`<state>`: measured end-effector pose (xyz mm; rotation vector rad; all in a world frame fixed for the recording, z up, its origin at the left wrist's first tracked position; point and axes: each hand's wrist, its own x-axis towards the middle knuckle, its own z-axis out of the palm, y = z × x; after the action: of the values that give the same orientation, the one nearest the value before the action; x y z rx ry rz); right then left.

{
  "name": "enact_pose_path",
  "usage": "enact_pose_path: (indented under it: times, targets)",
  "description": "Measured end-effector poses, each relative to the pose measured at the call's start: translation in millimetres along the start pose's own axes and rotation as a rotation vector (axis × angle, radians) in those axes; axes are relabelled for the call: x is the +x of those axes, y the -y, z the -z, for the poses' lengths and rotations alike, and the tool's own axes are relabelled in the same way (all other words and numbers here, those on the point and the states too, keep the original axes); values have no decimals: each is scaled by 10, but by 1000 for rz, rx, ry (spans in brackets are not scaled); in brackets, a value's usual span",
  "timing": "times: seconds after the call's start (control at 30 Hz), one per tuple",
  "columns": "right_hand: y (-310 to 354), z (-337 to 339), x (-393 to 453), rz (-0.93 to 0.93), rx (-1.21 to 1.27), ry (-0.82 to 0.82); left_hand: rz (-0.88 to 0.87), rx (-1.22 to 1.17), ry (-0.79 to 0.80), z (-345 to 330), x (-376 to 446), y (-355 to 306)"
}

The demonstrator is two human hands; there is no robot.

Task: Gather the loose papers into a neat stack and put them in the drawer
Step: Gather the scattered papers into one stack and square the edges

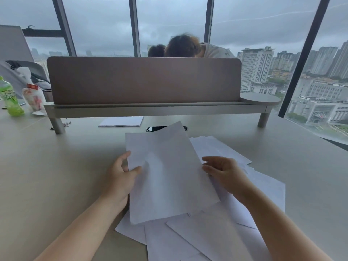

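The left hand [120, 178] is pinching the left edge of a small sheaf of white sheets [165, 170], thumb lying on the top face and the other fingers hidden behind it, so it is closed on the paper. The right hand [224, 174] is sitting at the sheaf's right edge with its fingers loosely curled and partly open; whether it is actually gripping the edge or only touching it cannot be told. The sheaf is being held tilted up off the desk [56, 166], with at least 2 sheets showing at its top, their corners not yet lined up. Below and to the right of it, the remaining loose papers [216, 234] are lying fanned and overlapping flat on the desk, some reaching under the right forearm. Farther back, a separate thin pad of paper [121, 122] is resting under the raised shelf [150, 109] that carries a desk divider [143, 80], and a green bottle [9, 98] is standing at the far left. No drawer is showing in this view. The sheets are looking light, thin and floppy, likely to bend, slide over one another and crease if squeezed, so holding them by 2 opposite long edges and tapping the bottom edge on the desk would probably square them best. The flat sheets will likely need a fingertip slid under an edge to lift.
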<state>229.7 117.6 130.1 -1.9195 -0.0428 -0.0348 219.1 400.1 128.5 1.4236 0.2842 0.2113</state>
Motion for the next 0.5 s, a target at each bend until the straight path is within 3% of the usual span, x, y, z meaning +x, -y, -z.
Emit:
enact_pose_path:
  times: [0.07,0.17,0.27,0.5]
  targets:
    - [-24,56,33,15,-419,-160,-18,45,-101,22,21,-10]
    - [-98,110,7,-114,-840,-54,-4,123,-197,90,54,-47]
    - [-158,72,-3,-165,-898,41,50,224,-190,126,77,-39]
    - [-105,86,8,-126,-876,-12,85,200,-173,138,82,-49]
